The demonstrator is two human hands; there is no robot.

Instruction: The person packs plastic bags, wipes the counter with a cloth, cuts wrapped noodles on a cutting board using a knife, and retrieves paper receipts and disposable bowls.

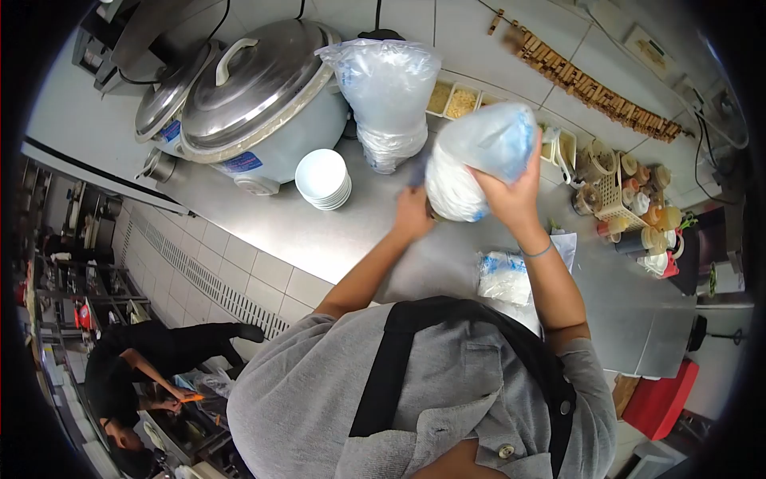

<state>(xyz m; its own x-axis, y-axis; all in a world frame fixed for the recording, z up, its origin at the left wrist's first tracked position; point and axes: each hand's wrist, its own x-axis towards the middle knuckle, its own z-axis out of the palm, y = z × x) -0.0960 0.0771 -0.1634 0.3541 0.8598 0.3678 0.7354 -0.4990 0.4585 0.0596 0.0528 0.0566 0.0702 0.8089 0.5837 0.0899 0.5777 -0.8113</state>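
Observation:
A bulky clear plastic bag with white, layered contents is held above the steel counter. My right hand, with a thin band on its wrist, grips the bag's right side. My left hand is at the bag's lower left; its fingers are blurred and partly hidden, so I cannot tell their grip. Left of it stands a stack of white bowls. Behind them is another tall plastic bag with pale contents. A flat plastic packet lies on the counter beside my right forearm.
Two large lidded cookers stand at the back left of the steel counter. Small food tubs line the wall. A basket among bottles and jars sits at the right. Another person works across the tiled floor, lower left.

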